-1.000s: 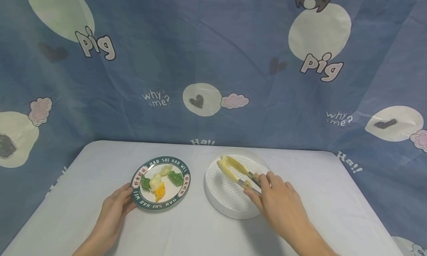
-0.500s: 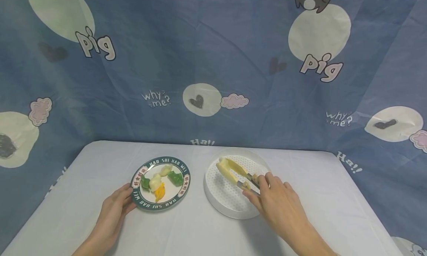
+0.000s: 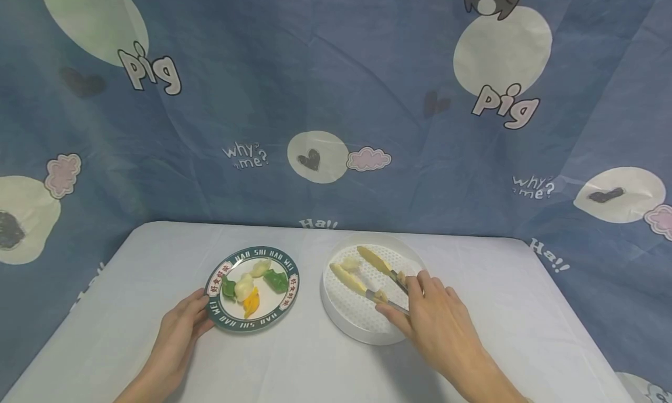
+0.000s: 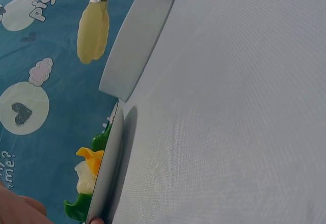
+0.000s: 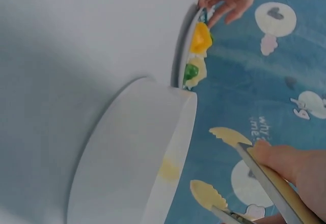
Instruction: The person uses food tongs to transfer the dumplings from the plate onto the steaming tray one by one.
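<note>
Where the table (image 3: 325, 368) carries its white cloth, two vessels stand side by side near the far edge, just apart.

Item 1, plate (image 3: 287, 301): round, green rim with lettering, left of centre. Holds five dumplings (image 3: 244, 286) bunched together: two green, two pale, one orange.

Item 2, steamer tray (image 3: 350, 324): round, white, perforated floor, raised wall, right of centre. One pale dumpling (image 3: 350, 264) lies on the floor toward the tray's far side, between the two tong tips and touching neither, as far as the head view shows.

Item 3, tongs (image 3: 367, 272): metal arms, yellow serrated tips. Arms spread apart over the tray, one tip either side of the pale dumpling. The right-wrist view shows both tips clear of each other with nothing between them.

Item 4, right hand (image 3: 438, 324): at the tray's near right rim, fingers curled round the metal arms of the tongs, forefinger laid along the upper arm.

Item 5, left hand (image 3: 178, 333): on the cloth at the plate's near left edge, fingers bent, fingertips (image 5: 214, 10) and thumb against the rim, pinching it lightly.

Item 6, backdrop (image 3: 336, 100): blue printed cloth hung behind the table's far edge, with pale circles, hearts, pink clouds and the words "pig" and "why me?".
</note>
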Demonstrator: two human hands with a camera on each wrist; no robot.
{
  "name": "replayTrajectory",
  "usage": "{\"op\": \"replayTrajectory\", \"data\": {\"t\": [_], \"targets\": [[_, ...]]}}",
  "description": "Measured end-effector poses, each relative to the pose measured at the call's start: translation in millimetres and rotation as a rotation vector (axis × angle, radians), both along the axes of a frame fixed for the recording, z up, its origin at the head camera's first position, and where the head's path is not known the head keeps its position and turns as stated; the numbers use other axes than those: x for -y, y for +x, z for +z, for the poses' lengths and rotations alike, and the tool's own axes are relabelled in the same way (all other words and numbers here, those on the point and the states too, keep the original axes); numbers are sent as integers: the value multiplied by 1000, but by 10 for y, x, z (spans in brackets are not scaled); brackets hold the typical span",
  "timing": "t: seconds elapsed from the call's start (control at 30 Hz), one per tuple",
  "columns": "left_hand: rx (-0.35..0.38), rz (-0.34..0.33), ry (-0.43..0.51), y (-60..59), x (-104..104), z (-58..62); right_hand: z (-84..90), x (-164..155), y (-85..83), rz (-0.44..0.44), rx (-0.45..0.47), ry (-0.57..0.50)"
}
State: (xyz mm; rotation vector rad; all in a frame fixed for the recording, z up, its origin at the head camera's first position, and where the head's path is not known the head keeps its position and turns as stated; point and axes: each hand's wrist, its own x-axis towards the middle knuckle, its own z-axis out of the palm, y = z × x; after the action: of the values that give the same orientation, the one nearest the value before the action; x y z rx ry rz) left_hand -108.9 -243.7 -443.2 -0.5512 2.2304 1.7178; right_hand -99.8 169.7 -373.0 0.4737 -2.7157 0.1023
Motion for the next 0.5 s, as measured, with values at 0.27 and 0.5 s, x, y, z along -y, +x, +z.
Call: {"op": "replayTrajectory", "data": {"t": [0.27, 0.5], "targets": [[1, 5, -7, -7, 3, -3, 6, 68, -3, 7, 34, -10], [1, 14, 16, -12, 11, -7, 26, 219, -2, 30, 76, 8]]}}
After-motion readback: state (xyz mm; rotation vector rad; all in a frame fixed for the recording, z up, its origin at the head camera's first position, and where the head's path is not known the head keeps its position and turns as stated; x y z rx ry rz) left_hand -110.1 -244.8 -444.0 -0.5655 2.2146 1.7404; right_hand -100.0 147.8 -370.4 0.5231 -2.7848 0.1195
